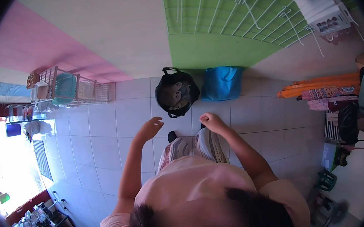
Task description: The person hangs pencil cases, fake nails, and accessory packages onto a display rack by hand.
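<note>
Black bag (176,92) sits on the tiled floor (101,143) against the wall, mouth open, w/ brownish items inside; can't make out what they are. Both hands are up over the floor just short of the bag, neither touching it. Left hand (150,128) is below the bag & slightly to its left, empty, fingers loosely curled & parted. Right hand (212,121) is below the bag & to its right, closed in a fist; can't tell if anything is in it. Hands are well apart from each other. Blue bag (221,83) stands just beside the black bag, on its right. Wire rack (72,87) w/ baskets is far left of the bag, along the same wall. Green grid panel (233,12) hangs on the wall above the bag. Rolled fabrics (320,89) lie well to the bag's right.
</note>
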`<state>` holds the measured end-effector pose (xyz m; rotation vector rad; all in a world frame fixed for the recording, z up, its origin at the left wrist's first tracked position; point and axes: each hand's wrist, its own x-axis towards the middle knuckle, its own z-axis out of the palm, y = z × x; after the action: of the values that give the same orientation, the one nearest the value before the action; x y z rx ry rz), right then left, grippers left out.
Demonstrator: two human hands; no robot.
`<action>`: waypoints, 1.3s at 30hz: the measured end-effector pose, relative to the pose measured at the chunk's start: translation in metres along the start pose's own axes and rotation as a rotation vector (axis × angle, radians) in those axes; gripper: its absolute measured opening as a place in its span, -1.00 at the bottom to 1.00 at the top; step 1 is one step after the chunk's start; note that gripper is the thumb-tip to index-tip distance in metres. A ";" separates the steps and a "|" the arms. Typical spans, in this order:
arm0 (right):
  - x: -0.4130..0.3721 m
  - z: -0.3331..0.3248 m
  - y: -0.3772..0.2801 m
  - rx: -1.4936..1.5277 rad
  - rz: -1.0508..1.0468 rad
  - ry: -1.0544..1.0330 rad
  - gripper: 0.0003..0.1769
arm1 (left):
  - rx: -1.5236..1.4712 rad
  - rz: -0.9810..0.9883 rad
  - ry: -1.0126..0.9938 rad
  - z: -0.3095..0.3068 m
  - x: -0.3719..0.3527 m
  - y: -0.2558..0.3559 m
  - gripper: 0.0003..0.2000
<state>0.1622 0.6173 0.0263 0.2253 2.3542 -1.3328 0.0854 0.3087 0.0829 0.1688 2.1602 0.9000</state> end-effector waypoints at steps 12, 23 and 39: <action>0.108 0.111 0.095 0.356 0.546 -0.217 -0.63 | -0.094 -0.060 -0.022 0.050 0.059 -0.083 -0.61; 0.330 0.213 0.231 -0.427 0.001 0.054 -0.29 | -0.446 0.161 0.104 0.153 0.250 -0.200 -0.73; 0.455 0.292 0.313 -1.034 -0.343 0.245 -0.70 | -0.327 0.302 0.282 0.183 0.338 -0.265 -0.74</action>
<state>-0.0576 0.5047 -0.5472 -0.3588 3.0345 -0.0492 0.0237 0.3434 -0.3786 0.2191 2.2383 1.5153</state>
